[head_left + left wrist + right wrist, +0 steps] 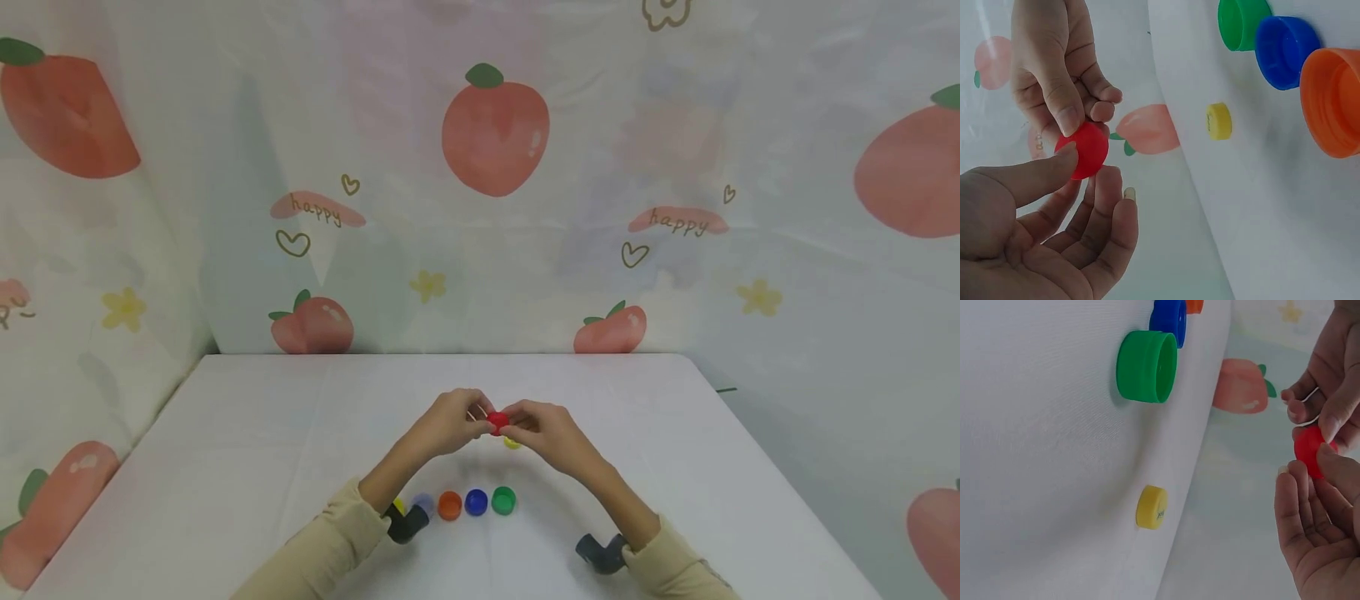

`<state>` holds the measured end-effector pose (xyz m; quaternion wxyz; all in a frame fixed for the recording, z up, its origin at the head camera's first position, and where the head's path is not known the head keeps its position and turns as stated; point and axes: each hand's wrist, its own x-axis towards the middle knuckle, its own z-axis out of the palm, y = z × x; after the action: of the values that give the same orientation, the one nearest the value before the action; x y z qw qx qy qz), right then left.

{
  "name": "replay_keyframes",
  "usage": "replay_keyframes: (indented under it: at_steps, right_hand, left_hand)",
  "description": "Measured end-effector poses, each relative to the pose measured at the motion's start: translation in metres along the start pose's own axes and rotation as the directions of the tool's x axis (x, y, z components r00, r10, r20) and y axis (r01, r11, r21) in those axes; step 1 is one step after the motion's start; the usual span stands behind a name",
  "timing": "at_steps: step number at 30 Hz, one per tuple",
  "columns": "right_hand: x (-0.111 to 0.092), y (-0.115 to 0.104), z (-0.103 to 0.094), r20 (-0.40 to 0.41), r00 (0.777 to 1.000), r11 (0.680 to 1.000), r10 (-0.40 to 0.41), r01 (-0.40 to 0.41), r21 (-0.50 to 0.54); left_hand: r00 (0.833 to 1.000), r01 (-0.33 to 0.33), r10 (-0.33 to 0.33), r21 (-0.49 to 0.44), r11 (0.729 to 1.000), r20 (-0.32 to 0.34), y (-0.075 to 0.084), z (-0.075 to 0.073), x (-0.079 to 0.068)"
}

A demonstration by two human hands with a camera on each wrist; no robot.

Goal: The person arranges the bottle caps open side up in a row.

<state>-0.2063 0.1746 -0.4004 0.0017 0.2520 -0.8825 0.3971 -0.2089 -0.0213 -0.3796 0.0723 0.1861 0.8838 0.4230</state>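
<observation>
Above the middle of the table, both hands hold one small round red cap (497,422) between them. My left hand (453,423) pinches it from the left, its thumb on the red face in the left wrist view. From the other side, my right hand (546,432) pinches the same cap with thumb and fingers. Below the right hand a small yellow cap (1219,121) lies on the table. Closer to the body stand a green cap (503,501), a blue cap (476,502) and an orange cap (450,506) in a row, their hollow sides showing.
A pale violet round piece (423,504) and a yellow one (399,506) continue the row leftward, partly hidden by the left wrist's dark mount (408,525). Another dark mount (602,554) sits at the right wrist. The white table (262,433) meets a fruit-printed curtain (495,250) behind.
</observation>
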Motion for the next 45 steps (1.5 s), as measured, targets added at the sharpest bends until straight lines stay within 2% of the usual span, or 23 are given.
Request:
replay_keyframes:
  at_steps: [10, 17, 23, 26, 31, 36, 40, 45]
  right_hand:
    - [-0.011, -0.007, -0.004, -0.035, 0.998, 0.998, -0.053, 0.054, 0.024]
    - [-0.018, -0.004, -0.007, 0.012, 0.996, 0.996, -0.088, 0.087, 0.012]
    - [-0.024, 0.000, -0.009, 0.064, 0.994, 0.995, -0.086, 0.083, 0.050]
    - [-0.028, 0.003, -0.009, 0.074, 0.995, 0.998, -0.062, 0.060, 0.030]
    - [-0.035, 0.009, -0.010, 0.103, 0.995, 0.999, -0.004, 0.008, -0.040]
    - [-0.040, 0.014, -0.011, 0.166, 0.986, 0.995, 0.019, -0.002, -0.102]
    - [-0.043, 0.018, -0.010, 0.210, 0.977, 0.992, 0.032, -0.005, -0.127]
    - [-0.047, 0.020, -0.005, 0.249, 0.966, 0.987, 0.073, -0.034, -0.157]
  left_hand:
    - [0.996, -0.088, 0.088, -0.031, 0.996, -0.012, -0.001, 0.000, -0.013]
    - [0.993, -0.122, 0.122, -0.014, 0.992, -0.003, -0.001, 0.006, -0.015]
    - [0.986, -0.164, 0.163, 0.017, 0.986, 0.025, 0.000, 0.016, -0.016]
    - [0.985, -0.170, 0.168, 0.042, 0.985, 0.038, -0.001, 0.023, -0.016]
    - [0.981, -0.173, 0.161, 0.107, 0.979, 0.109, -0.004, 0.034, -0.016]
    - [0.961, -0.215, 0.173, 0.186, 0.959, 0.217, -0.004, 0.041, -0.016]
    - [0.946, -0.201, 0.129, 0.223, 0.954, 0.298, -0.002, 0.047, -0.015]
    - [0.932, -0.170, 0.070, 0.260, 0.951, 0.354, 0.000, 0.055, -0.015]
